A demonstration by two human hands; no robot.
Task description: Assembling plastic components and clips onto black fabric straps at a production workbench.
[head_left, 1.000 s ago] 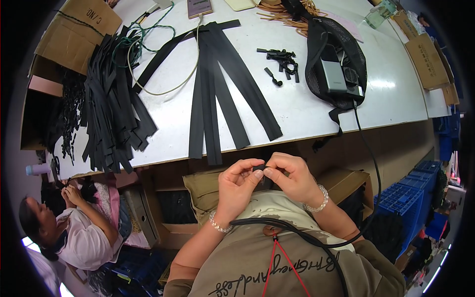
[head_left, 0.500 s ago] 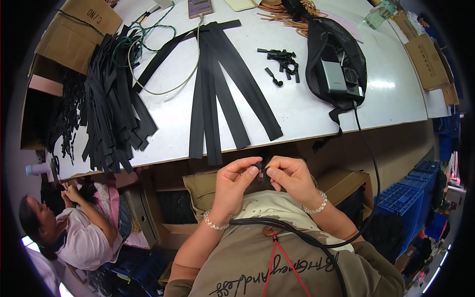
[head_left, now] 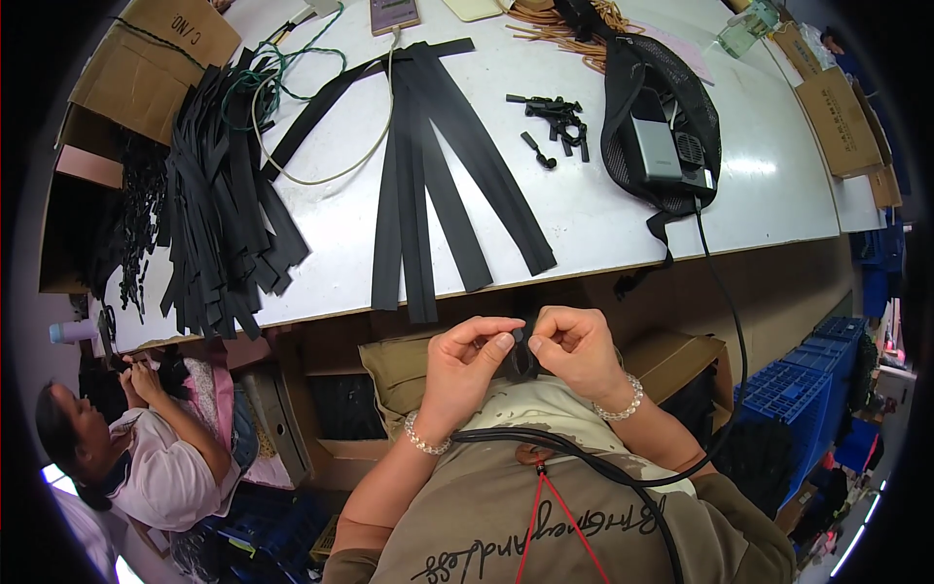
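Note:
Just in front of my torso, near the table's front edge, both hands are drawn close together around a small black looped piece (head_left: 520, 356). Thumb and fingertips of my left hand (head_left: 463, 362) pinch it from one side. My right hand (head_left: 576, 352) is closed at its other side, fingertips pressed together. Part of the piece is hidden by the fingers, and its exact kind cannot be made out. Beyond my hands, flat black strips (head_left: 416, 195) fan out on the white table (head_left: 321, 219). A little heap of small black cord pieces (head_left: 562, 125) lies farther back.
A thick bundle of black strips (head_left: 219, 204) hangs over the table's left side, beside a cardboard box (head_left: 156, 54). At right stands a black mesh bag (head_left: 637, 117) with a device inside; its cable (head_left: 732, 302) runs to me. Blue crates (head_left: 793, 389) stand right; another person (head_left: 165, 438) sits left.
Both hands have shifted slightly. The fingertips have moved a little apart, and more of the black piece, now showing a loop, is visible between them.

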